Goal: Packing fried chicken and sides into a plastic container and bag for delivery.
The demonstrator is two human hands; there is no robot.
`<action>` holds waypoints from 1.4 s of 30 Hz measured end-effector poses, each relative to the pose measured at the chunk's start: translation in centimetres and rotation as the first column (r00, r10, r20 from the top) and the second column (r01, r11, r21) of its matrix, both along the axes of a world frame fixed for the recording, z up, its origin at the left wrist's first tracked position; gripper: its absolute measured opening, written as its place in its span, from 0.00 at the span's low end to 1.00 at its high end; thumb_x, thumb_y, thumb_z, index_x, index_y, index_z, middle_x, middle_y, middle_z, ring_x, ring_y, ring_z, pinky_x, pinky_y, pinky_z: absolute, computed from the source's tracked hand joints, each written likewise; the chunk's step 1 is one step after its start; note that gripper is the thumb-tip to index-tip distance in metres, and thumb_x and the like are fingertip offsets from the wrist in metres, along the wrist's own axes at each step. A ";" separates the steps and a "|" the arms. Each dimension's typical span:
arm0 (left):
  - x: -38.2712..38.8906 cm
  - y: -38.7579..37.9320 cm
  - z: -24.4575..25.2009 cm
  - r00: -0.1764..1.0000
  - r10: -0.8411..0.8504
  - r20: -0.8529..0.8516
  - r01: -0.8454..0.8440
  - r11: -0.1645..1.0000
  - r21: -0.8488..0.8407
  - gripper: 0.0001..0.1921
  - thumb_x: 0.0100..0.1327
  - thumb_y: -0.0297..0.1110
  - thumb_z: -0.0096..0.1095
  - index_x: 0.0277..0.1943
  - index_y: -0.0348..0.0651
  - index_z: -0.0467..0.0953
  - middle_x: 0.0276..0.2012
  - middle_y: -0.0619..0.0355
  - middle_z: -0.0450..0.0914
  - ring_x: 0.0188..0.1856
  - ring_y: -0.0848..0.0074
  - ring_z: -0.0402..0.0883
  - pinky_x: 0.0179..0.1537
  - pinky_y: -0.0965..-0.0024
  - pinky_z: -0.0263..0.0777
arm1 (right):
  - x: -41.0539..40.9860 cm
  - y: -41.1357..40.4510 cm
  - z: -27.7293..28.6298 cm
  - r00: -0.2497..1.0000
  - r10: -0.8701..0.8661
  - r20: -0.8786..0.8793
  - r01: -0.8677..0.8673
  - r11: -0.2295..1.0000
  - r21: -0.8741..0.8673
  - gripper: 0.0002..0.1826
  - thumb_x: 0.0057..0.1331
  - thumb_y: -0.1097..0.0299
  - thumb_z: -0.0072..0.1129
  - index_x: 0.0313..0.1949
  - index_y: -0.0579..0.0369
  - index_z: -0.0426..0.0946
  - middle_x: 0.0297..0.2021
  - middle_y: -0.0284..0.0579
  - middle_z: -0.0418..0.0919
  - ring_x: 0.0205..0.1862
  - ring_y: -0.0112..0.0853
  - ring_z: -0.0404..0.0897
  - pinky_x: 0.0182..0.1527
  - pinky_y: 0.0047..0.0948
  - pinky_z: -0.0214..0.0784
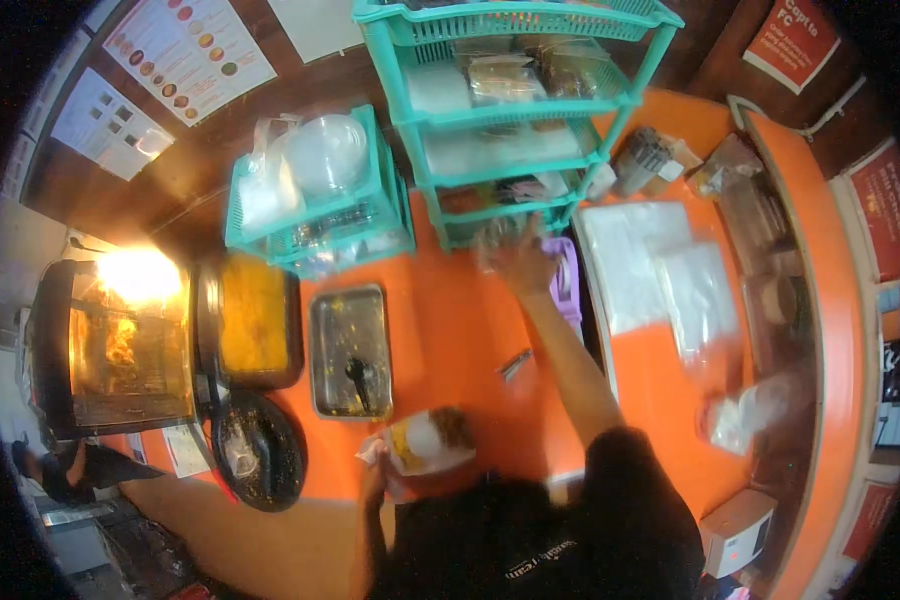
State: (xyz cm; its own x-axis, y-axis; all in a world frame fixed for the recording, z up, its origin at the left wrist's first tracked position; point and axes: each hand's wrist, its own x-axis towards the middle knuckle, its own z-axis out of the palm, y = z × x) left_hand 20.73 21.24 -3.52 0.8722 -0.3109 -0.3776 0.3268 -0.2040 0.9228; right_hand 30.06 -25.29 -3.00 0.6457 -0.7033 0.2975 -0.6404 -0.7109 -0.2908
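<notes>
My left hand holds the gathered edge of a paper-wrapped food portion at the counter's near edge; white, yellow and brown food shows in it. My right hand, its arm stretched forward, is at the foot of the teal plastic shelf rack, beside a purple plastic basket. Clear plastic shows at its fingers, but blur hides whether it is gripped. A stapler-like metal tool lies on the orange counter. A metal tray with a black utensil stands left of centre.
A lit glass food warmer, a yellow-filled tray and a round black pan stand left. A teal basket holds stacked lids. Plastic bags lie right, near a white box. Another person is at far left.
</notes>
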 end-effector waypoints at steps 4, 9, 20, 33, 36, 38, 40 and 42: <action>0.4 2.5 -1.9 0.987 -0.121 -0.105 0.128 0.990 0.063 0.16 0.71 0.42 0.58 0.51 0.37 0.75 0.38 0.61 0.77 0.41 0.78 0.75 0.42 0.74 0.72 | 0.3 0.6 0.3 0.957 0.220 0.191 -0.226 0.974 0.011 0.33 0.63 0.49 0.58 0.59 0.60 0.67 0.52 0.56 0.74 0.54 0.44 0.74 0.53 0.53 0.64; -0.7 5.3 -6.2 0.943 0.028 -0.332 0.026 0.987 0.158 0.34 0.68 0.57 0.59 0.64 0.36 0.67 0.53 0.51 0.75 0.54 0.65 0.76 0.51 0.60 0.71 | 2.0 1.6 0.1 0.694 0.701 0.163 -0.624 0.699 -0.349 0.22 0.64 0.57 0.56 0.53 0.59 0.70 0.50 0.56 0.75 0.52 0.47 0.75 0.53 0.50 0.64; -0.7 5.9 -7.0 0.926 -0.008 -0.377 0.084 0.979 0.186 0.32 0.72 0.55 0.51 0.70 0.39 0.63 0.64 0.54 0.71 0.63 0.68 0.69 0.60 0.61 0.66 | 1.4 -0.9 0.4 0.999 -0.041 0.026 0.043 0.996 -0.084 0.33 0.54 0.56 0.69 0.55 0.57 0.66 0.48 0.48 0.77 0.54 0.44 0.74 0.56 0.52 0.60; -0.3 3.9 -5.1 0.937 0.008 -0.348 0.073 0.973 0.220 0.38 0.67 0.59 0.57 0.69 0.39 0.62 0.66 0.47 0.67 0.65 0.66 0.69 0.59 0.61 0.67 | -1.1 -1.6 3.3 0.920 0.069 0.386 -0.052 0.997 -0.053 0.31 0.49 0.64 0.73 0.51 0.59 0.70 0.46 0.49 0.74 0.50 0.48 0.73 0.50 0.50 0.64; -0.5 4.5 -5.1 0.922 -0.013 -0.387 0.087 0.980 0.176 0.38 0.67 0.59 0.58 0.69 0.38 0.64 0.68 0.47 0.64 0.66 0.64 0.67 0.60 0.60 0.66 | -0.5 -2.3 0.1 0.968 -0.071 0.239 0.062 0.997 0.044 0.26 0.53 0.62 0.69 0.49 0.60 0.71 0.47 0.49 0.76 0.53 0.49 0.73 0.48 0.52 0.66; -0.2 2.5 -3.1 0.920 0.000 -0.391 0.078 0.980 0.184 0.37 0.68 0.58 0.58 0.69 0.39 0.64 0.67 0.47 0.67 0.65 0.64 0.68 0.60 0.60 0.66 | -1.0 -2.9 -1.4 0.965 0.226 0.135 -0.244 0.960 0.140 0.24 0.55 0.58 0.67 0.46 0.61 0.73 0.51 0.54 0.74 0.55 0.51 0.72 0.48 0.51 0.67; -0.2 2.3 -2.4 0.919 0.031 -0.392 0.053 0.978 0.202 0.36 0.68 0.57 0.57 0.69 0.39 0.64 0.65 0.47 0.69 0.65 0.64 0.69 0.59 0.61 0.67 | -1.0 -1.2 -2.8 0.906 0.319 0.277 -0.376 0.908 0.183 0.23 0.56 0.59 0.65 0.47 0.61 0.74 0.53 0.54 0.74 0.56 0.50 0.72 0.50 0.50 0.67; -0.3 4.0 -4.2 0.943 0.065 -0.326 -0.015 0.988 0.156 0.25 0.70 0.51 0.56 0.59 0.40 0.69 0.53 0.54 0.72 0.53 0.70 0.72 0.52 0.66 0.69 | -1.1 2.2 -2.1 0.812 0.403 0.421 -0.520 0.828 0.209 0.22 0.58 0.60 0.64 0.47 0.61 0.75 0.54 0.54 0.73 0.57 0.50 0.72 0.52 0.49 0.67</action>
